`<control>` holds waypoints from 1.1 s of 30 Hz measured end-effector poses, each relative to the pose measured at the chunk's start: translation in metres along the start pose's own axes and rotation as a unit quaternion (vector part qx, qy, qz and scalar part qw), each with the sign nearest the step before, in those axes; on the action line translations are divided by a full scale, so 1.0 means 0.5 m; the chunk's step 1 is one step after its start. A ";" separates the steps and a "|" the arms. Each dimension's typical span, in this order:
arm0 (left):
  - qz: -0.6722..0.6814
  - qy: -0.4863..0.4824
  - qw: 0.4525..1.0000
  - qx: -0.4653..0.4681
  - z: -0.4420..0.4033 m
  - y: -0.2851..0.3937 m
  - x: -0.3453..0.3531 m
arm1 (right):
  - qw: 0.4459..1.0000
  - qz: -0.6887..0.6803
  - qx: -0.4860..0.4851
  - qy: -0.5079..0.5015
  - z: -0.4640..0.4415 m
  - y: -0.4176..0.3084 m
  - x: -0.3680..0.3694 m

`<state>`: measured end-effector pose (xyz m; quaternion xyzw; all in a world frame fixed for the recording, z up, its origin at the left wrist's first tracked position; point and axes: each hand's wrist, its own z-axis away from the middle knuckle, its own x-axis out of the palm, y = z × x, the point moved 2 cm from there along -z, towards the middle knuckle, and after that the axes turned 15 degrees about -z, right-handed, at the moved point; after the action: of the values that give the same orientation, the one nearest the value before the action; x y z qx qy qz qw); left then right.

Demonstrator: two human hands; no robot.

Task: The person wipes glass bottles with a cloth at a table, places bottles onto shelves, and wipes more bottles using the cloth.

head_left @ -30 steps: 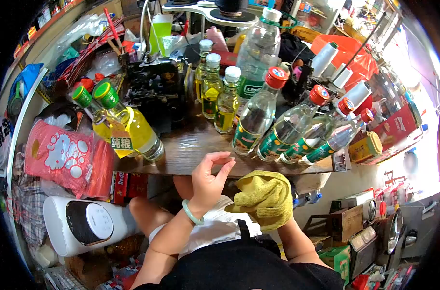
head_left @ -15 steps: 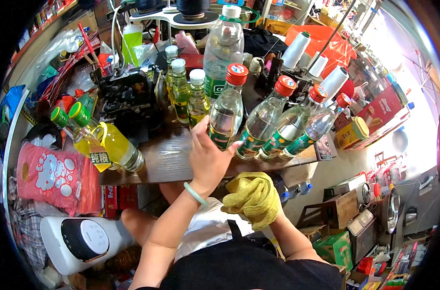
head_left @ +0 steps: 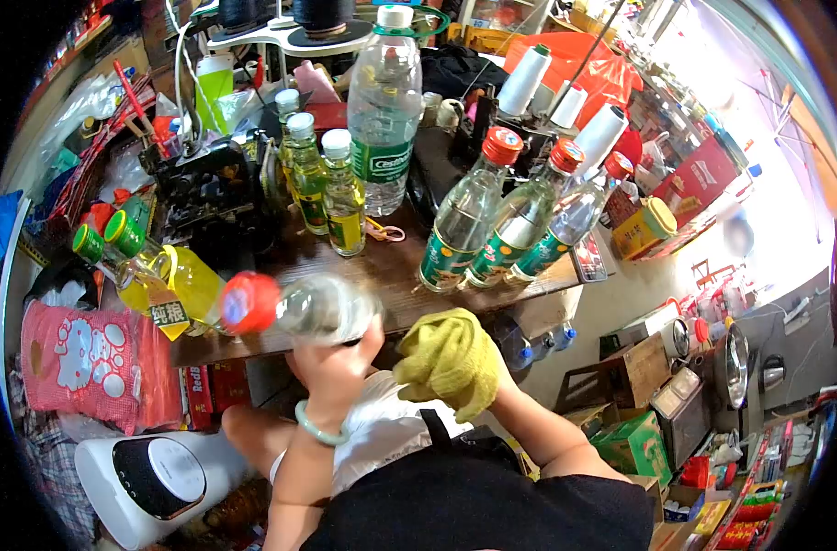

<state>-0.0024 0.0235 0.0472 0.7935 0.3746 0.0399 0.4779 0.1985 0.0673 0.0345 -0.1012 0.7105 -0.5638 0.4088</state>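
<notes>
My left hand (head_left: 334,365), with a pale bangle at its wrist, grips a clear bottle (head_left: 322,308) with a red cap. The bottle is tilted over the table's front edge, its cap toward the left, and is blurred by motion. A yellow-green cloth (head_left: 451,363) covers my right hand, whose fingers are hidden beneath it. Three more red-capped bottles (head_left: 455,230) with green labels stand on the table (head_left: 405,298) at the right. Yellow-filled bottles with white caps (head_left: 346,207) stand behind my left hand.
Two green-capped bottles (head_left: 189,285) of yellow liquid stand at the left. A large plastic bottle (head_left: 382,119), a dark sewing machine (head_left: 207,188) and thread cones (head_left: 525,81) are farther back. A white appliance (head_left: 152,477) is below left.
My left hand has closed on the nearest red-capped bottle, lifted it out of the row, and brought it left and toward me, tilted. The view has shifted, and the cloth stays over my right hand.
</notes>
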 end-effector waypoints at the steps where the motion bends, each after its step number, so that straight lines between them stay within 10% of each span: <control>1: 0.010 0.019 1.000 0.005 0.020 -0.001 -0.020 | 0.999 -0.037 -0.015 0.007 -0.013 0.029 0.011; 7: -0.061 0.017 0.997 -0.033 0.093 0.017 -0.110 | 0.844 -0.528 -0.051 0.075 -0.117 -0.068 0.040; 13: -0.177 0.038 0.981 0.064 0.081 0.081 -0.146 | 0.916 -0.366 -0.148 -0.071 -0.137 -0.129 0.122; 20: 0.070 0.136 0.986 -0.066 0.097 0.092 -0.091 | 0.968 -0.116 -0.211 0.064 -0.082 -0.187 0.153; 27: 0.214 0.141 0.967 -0.005 0.066 0.089 -0.069 | 0.938 -0.297 -0.178 -0.036 -0.089 -0.032 0.183; 33: 0.105 0.025 0.993 0.037 0.048 0.080 -0.066 | 0.514 -0.836 0.188 -0.033 -0.017 -0.045 0.176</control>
<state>0.0065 -0.0252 0.0756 0.8443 0.3020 0.0961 0.4321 0.1285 0.0125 0.0135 -0.5878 0.1610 -0.7620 -0.2188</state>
